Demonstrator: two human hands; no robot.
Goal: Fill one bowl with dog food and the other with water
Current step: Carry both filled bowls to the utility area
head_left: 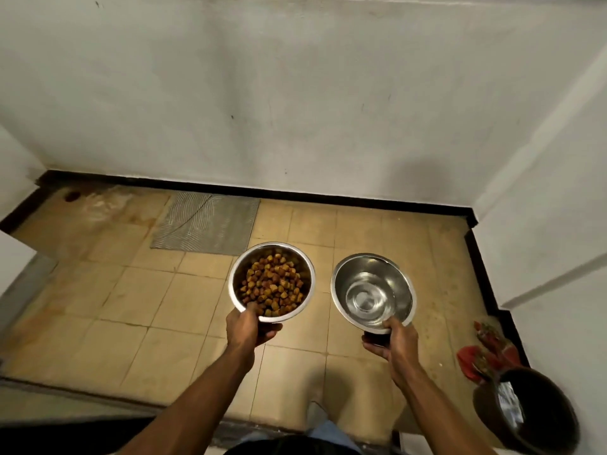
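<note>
Head view. Two steel bowls are held out over a tiled floor (184,310), side by side and apart, neither touching the other.

Left bowl (297,257): seen at about 11 o'clock from frame centre-bottom, filled with brown dog food (274,284) heaped across most of its inside. It is held at its near rim by the left hand (246,330), at the bowl's 6 o'clock. The grip is closed on the rim, thumb laid inside over the edge and touching the kibble, fingers curled beneath.

Right bowl (348,274): at about 1 o'clock, holding clear water (368,300) in its bottom; ripples and glare are seen on the surface. It is held by the right hand (394,343) at the bowl's 6 o'clock. The grip is closed on the near rim, thumb over the edge, fingers wrapped under the dark base.

Both forearms are stretched forward from the lower edge of the frame.

Surroundings: a grey ridged patch (207,224) is noted on the floor at 10 o'clock of the left bowl. A white wall (295,93) with a black skirting is seen beyond. A red cloth-like item (486,353) lies at 4 o'clock of the right bowl, beside a dark round container (538,418) at the frame's lower right corner.
</note>
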